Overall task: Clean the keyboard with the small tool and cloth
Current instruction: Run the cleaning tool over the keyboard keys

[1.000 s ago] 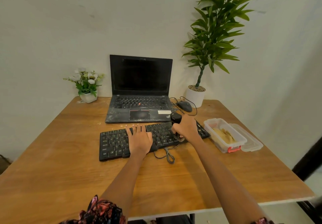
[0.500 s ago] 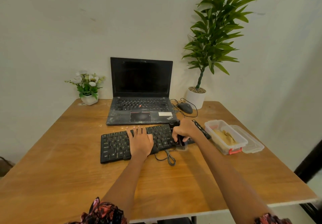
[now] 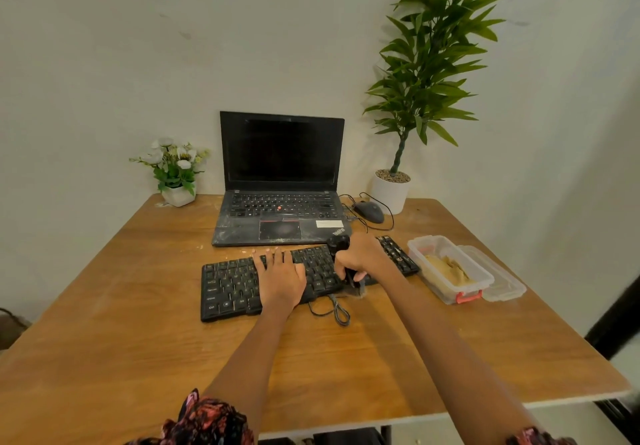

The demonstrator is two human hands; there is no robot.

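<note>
I am looking down at the black keyboard, which is lying flat on the wooden desk just in front of the open laptop. My left hand is resting on the middle keys with its fingers straight and spread, pressing the board down. My right hand is curled round the small tool, a dark stubby thing standing nearly upright over the keys toward the right end; its lower tip is showing below my fist at the near edge, by the loose cable. I am judging the keyboard to be light, stiff plastic that will skid on the smooth wood if left unpinned, so the flat palm is the right hold, not a pinch. The keycaps look loose enough to pop under hard scraping, so I am favouring light strokes. The tool seems rigid and easy to grip round its body. What may be the cloth, something tan, is lying in the clear plastic container to the right, well apart from both hands.
</note>
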